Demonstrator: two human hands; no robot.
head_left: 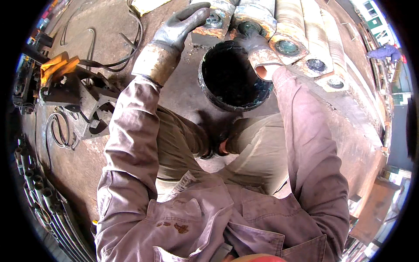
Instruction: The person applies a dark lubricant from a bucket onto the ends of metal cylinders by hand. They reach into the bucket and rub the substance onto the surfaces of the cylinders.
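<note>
While both gloved hands work the cylinder ends, left hand [183,26] rests splayed; right hand [253,41] fingers grip a port [249,28] above the black bucket [233,76].

black bucket [231,74] blocking, cylinders [301,43] crowding behind

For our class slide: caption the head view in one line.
Gloved left hand and right hand touch rusty threaded cylinders above a black round bucket.

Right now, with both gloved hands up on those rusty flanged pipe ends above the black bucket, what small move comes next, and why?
Probably lift the right hand clear of the dark round cap it covers, since the glove hides that opening. The left hand rests flat on the neighbouring rusty flanged pipe end, steadying it, and the round black bucket sits open just below.
</note>
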